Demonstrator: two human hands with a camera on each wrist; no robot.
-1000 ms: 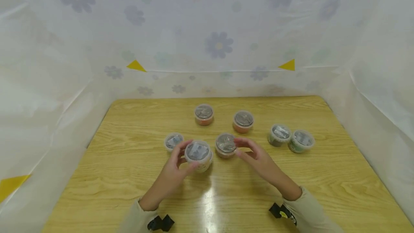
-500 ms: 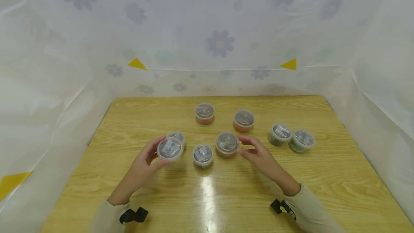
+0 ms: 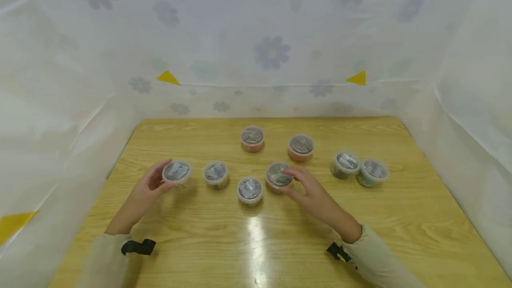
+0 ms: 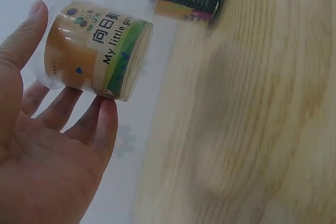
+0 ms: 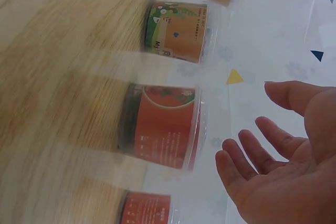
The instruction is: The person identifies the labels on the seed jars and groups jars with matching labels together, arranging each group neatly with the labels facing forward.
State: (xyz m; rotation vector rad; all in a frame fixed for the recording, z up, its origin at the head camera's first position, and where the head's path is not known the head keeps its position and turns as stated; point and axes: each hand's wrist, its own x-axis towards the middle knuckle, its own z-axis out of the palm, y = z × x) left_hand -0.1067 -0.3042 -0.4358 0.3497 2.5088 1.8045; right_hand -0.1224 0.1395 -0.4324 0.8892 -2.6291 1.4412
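My left hand [image 3: 141, 192] grips a small round plastic tub [image 3: 177, 171] with a clear lid and a silvery packet under it, at the left of the table. In the left wrist view this tub [image 4: 100, 51] has a tan and green "My little garden" label, with thumb and fingers round its sides. My right hand [image 3: 314, 199] hovers at a red-labelled tub [image 5: 165, 127]; in the head view its fingers overlap that tub's lid [image 3: 275, 174]. In the right wrist view the right hand [image 5: 294, 156] has loosely bent fingers with nothing between them.
Two similar tubs [image 3: 216, 174] [image 3: 250, 190] stand between the hands. Two orange-red tubs [image 3: 252, 138] [image 3: 301, 146] stand farther back, and two greenish tubs [image 3: 346, 164] [image 3: 373, 172] at the right. White flowered sheets [image 3: 272, 21] enclose the wooden table [image 3: 200, 243].
My left hand has carried its tub leftward from the middle, past two standing tubs. The right hand has shifted slightly left, its fingers now over the lid of the tub beside it.
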